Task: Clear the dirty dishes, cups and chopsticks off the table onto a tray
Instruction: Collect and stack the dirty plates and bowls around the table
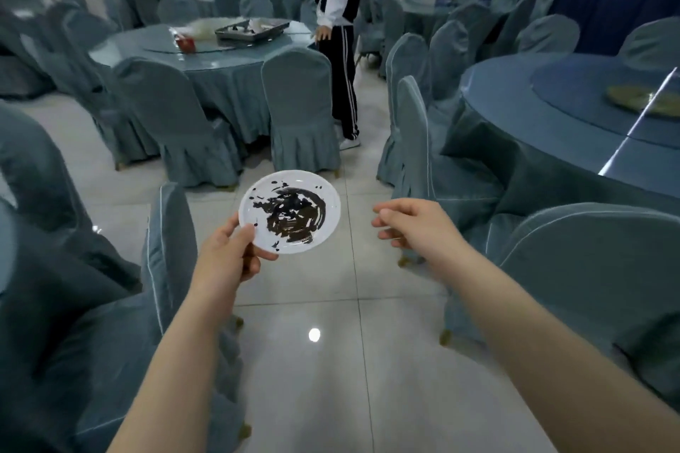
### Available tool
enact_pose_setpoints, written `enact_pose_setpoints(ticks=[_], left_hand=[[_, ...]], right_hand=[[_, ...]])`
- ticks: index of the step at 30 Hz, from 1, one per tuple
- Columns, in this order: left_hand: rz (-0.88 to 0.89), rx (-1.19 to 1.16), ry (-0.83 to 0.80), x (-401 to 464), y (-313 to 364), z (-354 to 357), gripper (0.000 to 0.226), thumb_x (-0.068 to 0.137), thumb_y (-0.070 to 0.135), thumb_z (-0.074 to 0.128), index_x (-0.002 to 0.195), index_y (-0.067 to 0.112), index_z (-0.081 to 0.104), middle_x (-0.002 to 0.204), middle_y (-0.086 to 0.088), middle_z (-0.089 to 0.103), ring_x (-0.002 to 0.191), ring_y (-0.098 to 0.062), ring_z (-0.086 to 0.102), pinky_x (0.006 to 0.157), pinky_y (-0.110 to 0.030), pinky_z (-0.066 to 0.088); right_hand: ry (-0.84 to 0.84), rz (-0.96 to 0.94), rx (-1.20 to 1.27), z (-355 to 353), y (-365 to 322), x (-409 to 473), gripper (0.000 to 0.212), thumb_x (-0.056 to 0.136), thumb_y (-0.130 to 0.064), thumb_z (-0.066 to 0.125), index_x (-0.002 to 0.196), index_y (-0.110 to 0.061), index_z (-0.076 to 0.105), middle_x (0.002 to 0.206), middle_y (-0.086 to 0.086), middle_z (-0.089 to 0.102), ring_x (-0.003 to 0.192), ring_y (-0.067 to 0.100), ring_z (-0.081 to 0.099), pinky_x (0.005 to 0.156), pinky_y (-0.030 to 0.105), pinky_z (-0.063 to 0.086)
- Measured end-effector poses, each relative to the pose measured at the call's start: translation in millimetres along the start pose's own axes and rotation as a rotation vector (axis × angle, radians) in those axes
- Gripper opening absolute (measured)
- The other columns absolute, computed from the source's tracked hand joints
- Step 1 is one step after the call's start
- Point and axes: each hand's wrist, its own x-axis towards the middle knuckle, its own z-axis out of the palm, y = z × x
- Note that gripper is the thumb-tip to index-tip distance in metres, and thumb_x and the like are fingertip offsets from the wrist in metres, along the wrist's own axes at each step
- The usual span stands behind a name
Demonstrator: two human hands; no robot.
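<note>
Left hand (230, 254) pinches dirty plate (289, 211); tray (252, 29) contents blurred.

Standing person (340, 11) at twelve o'clock: head cut off by the top edge. Tray (250, 29) contents on far table (220, 59): blurred, unidentifiable. Gold dish (644, 101) at two o'clock: cropped at the right edge.

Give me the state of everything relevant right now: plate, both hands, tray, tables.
plate: dirty with dark smears, held in the air over the floor, roughly level.
left hand: pinches the plate's near rim.
right hand: holds nothing, fingers loosely curled, apart from the plate.
tray: on the far round table, with items in it, blurred.
right table: a gold dish sits on its turntable.
</note>
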Motion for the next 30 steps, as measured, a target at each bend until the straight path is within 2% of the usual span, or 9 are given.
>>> enact_pose_setpoints(ticks=[5, 9, 14, 19, 22, 24, 27, 30], left_hand=[[0.01, -0.051, 0.215, 86, 15, 38, 0.024, 0.094, 0.017, 0.044, 0.098, 0.025, 0.066, 0.067, -0.012, 0.07, 0.042, -0.011, 0.04, 0.039, -0.016, 0.035], [0.022, -0.004, 0.294, 124, 28, 36, 0.023, 0.094, 0.019, 0.043, 0.1, 0.023, 0.064, 0.068, -0.011, 0.07, 0.042, -0.012, 0.042, 0.036, -0.015, 0.033], [0.038, -0.073, 0.457, 216, 43, 21, 0.023, 0.094, 0.017, 0.041, 0.102, 0.022, 0.062, 0.066, -0.01, 0.07, 0.039, -0.008, 0.042, 0.035, -0.015, 0.033], [0.045, -0.135, 0.481, 322, 56, -4, 0.023, 0.093, 0.016, 0.041, 0.101, 0.023, 0.061, 0.064, -0.009, 0.07, 0.038, -0.007, 0.041, 0.036, -0.014, 0.034], [0.055, -0.168, 0.516, 374, 63, -22, 0.022, 0.094, 0.016, 0.041, 0.101, 0.022, 0.061, 0.063, -0.009, 0.07, 0.038, -0.007, 0.041, 0.036, -0.015, 0.033], [0.046, -0.157, 0.532, 399, 67, -35, 0.023, 0.095, 0.016, 0.04, 0.101, 0.024, 0.062, 0.064, -0.009, 0.07, 0.039, -0.007, 0.041, 0.036, -0.016, 0.033], [0.026, -0.108, 0.574, 425, 70, -60, 0.026, 0.094, 0.019, 0.041, 0.102, 0.029, 0.064, 0.069, -0.011, 0.072, 0.041, -0.008, 0.044, 0.036, -0.016, 0.035], [0.009, -0.108, 0.68, 454, 67, -94, 0.025, 0.093, 0.023, 0.043, 0.102, 0.032, 0.064, 0.073, -0.011, 0.072, 0.043, -0.008, 0.045, 0.041, -0.019, 0.036]], right_hand=[[-0.153, -0.039, -0.057, -27, -32, 142, 0.011, 0.091, -0.02, 0.057, 0.095, -0.023, 0.067, 0.088, -0.006, 0.072, 0.071, 0.008, 0.066, 0.066, 0.02, 0.049], [-0.21, -0.092, -0.041, -18, -54, 211, 0.011, 0.092, -0.021, 0.056, 0.093, -0.025, 0.066, 0.086, -0.006, 0.073, 0.071, 0.008, 0.066, 0.064, 0.019, 0.05], [-0.355, -0.152, -0.066, 27, -82, 317, 0.012, 0.091, -0.02, 0.057, 0.091, -0.026, 0.067, 0.085, -0.006, 0.074, 0.074, 0.009, 0.068, 0.07, 0.024, 0.051], [-0.394, -0.179, -0.071, 76, -108, 416, 0.011, 0.091, -0.02, 0.057, 0.093, -0.025, 0.067, 0.087, -0.003, 0.074, 0.074, 0.01, 0.067, 0.069, 0.025, 0.052], [-0.423, -0.195, -0.06, 104, -123, 473, 0.012, 0.091, -0.019, 0.057, 0.092, -0.024, 0.068, 0.085, -0.004, 0.075, 0.072, 0.01, 0.067, 0.064, 0.023, 0.052], [-0.432, -0.197, -0.056, 122, -131, 504, 0.012, 0.092, -0.02, 0.057, 0.093, -0.024, 0.068, 0.085, -0.006, 0.075, 0.071, 0.008, 0.067, 0.06, 0.021, 0.05], [-0.467, -0.182, -0.056, 154, -139, 546, 0.011, 0.092, -0.022, 0.058, 0.095, -0.025, 0.068, 0.086, -0.007, 0.075, 0.071, 0.006, 0.068, 0.064, 0.023, 0.05], [-0.535, -0.181, -0.052, 201, -147, 590, 0.011, 0.092, -0.02, 0.058, 0.095, -0.024, 0.067, 0.085, -0.008, 0.075, 0.07, 0.006, 0.068, 0.064, 0.023, 0.048]])
